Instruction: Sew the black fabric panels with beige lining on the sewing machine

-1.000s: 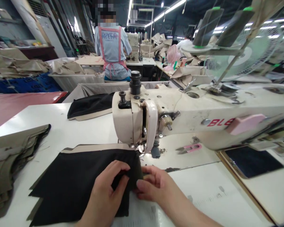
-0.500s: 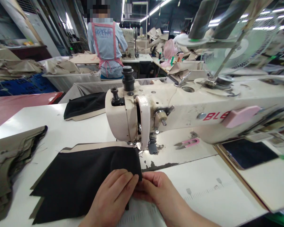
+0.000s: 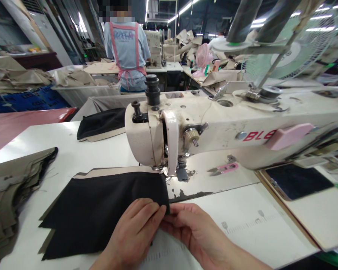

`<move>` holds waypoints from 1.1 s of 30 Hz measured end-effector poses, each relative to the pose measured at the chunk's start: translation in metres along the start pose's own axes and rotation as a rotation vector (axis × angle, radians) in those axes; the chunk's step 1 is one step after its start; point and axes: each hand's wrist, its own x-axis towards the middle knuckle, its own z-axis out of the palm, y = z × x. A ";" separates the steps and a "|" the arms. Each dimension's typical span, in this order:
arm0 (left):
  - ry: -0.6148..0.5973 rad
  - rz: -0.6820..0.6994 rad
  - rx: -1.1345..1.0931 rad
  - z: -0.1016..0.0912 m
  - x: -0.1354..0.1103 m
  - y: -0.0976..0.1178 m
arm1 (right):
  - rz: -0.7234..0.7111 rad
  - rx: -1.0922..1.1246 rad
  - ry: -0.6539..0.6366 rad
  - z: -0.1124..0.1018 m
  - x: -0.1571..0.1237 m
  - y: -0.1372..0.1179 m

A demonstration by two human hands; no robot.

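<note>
My two forearms come in low from the near edge and my wrists slant toward each other. My left grip lies back-up, fingers curled, thumb laid along them toward the right-hand edge of the black cloth; it is closed on that edge, though some fingertips are hidden. My right grip, bent inward at the wrist, pinches the same edge from the other side, fingertips nearly meeting the left's. The cloth lies flat on the desk, its far pale border running to the needle area of the sewing machine. Pink-handled snips rest right of the needle; beyond the machine, a person sits facing away.
</note>
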 end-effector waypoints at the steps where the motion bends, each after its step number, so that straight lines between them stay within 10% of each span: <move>1: 0.000 -0.002 0.000 0.000 -0.001 0.000 | -0.033 -0.086 0.002 -0.004 0.000 0.004; 6: 0.002 -0.018 -0.049 0.001 -0.010 0.003 | -0.658 -1.005 0.190 -0.031 0.004 0.011; 13: -0.376 -0.182 -0.021 -0.014 0.008 -0.034 | -0.971 -1.836 -0.183 -0.038 0.016 -0.006; 22: -0.393 -0.151 0.100 0.005 0.014 -0.077 | -1.212 -1.983 -0.163 -0.042 0.032 -0.008; 33: -0.410 -0.280 0.173 0.015 0.026 -0.107 | -0.990 -2.101 -0.014 -0.040 0.044 -0.013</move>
